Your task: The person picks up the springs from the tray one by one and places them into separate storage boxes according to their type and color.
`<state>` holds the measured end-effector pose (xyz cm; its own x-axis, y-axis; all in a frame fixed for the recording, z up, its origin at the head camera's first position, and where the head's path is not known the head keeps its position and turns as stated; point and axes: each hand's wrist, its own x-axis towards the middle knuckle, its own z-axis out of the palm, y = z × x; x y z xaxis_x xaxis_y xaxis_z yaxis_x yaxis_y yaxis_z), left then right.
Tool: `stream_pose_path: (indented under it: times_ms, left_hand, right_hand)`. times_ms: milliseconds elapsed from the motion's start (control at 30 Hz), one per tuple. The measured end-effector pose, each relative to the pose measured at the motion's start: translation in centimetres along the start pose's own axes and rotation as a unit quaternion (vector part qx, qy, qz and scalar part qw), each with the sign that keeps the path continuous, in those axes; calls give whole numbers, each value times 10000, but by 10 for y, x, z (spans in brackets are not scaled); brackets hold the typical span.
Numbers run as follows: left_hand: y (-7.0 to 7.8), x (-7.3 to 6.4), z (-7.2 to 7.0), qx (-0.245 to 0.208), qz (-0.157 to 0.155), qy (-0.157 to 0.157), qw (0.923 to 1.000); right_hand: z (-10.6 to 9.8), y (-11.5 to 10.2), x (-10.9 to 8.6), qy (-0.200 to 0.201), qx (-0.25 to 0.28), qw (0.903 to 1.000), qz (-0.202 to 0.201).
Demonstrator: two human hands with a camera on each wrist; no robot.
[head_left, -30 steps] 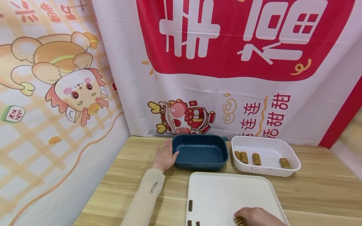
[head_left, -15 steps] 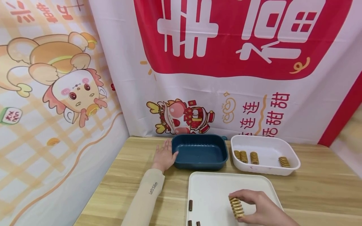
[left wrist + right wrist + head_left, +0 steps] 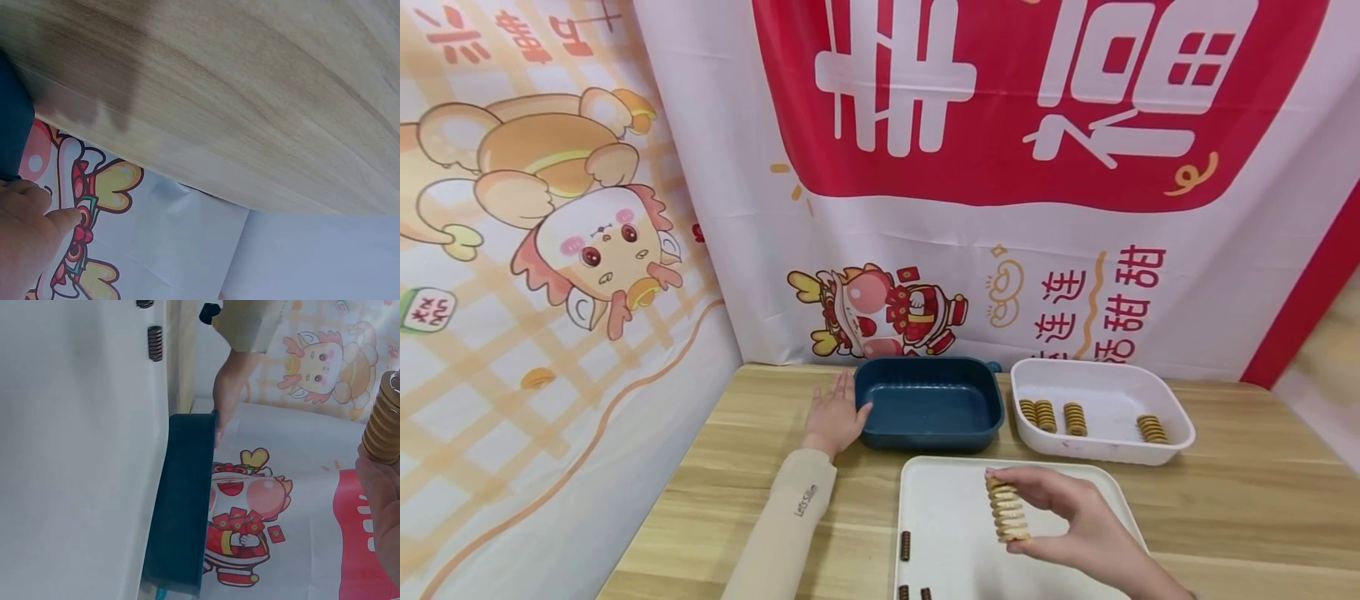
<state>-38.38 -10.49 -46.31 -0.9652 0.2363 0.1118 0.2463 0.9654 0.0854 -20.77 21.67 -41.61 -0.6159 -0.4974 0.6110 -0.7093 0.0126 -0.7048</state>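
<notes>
In the head view, my right hand [image 3: 1078, 521] pinches a stack of golden sandwich biscuits [image 3: 1006, 510] between thumb and fingers, raised over the white tray [image 3: 947, 500]. The right wrist view shows the same biscuit stack [image 3: 382, 422] at its right edge. My left hand [image 3: 837, 417] lies against the left side of the dark blue bin [image 3: 932, 442], fingers stretched along its wall and thumb at the rim. Nothing lies inside the bin. Only part of the left hand [image 3: 28, 231] enters the left wrist view, beside the bin's corner [image 3: 12, 125].
Right of the blue bin stands a white bin [image 3: 1105, 450] holding several biscuit stacks [image 3: 1075, 419]. Small dark brown ridged stacks [image 3: 906, 546] lie along the tray's left side. A printed cloth [image 3: 760, 275] hangs behind the wooden table [image 3: 700, 500].
My right hand has lifted the biscuit stack off the tray and carried it up and slightly left. My left hand keeps its place at the blue bin.
</notes>
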Motion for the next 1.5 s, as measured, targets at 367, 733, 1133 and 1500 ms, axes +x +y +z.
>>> stream_pose_path:
  times_ms: [367,733,1133,1500]
  left_hand:
    - [0,0,0,-41,-53,12,10000]
    - [-1,3,6,48,-54,9,10000]
    - [-2,2,5,47,-14,27,10000]
    - [-1,-1,3,-47,-52,14,10000]
  right_hand:
    - [3,-9,11,240,710,9972,56]
    - [1,-6,12,137,1446,9856,-870]
    - [-13,-2,13,529,1548,9850,-549]
    - [-61,23,2,1313,179,9911,104]
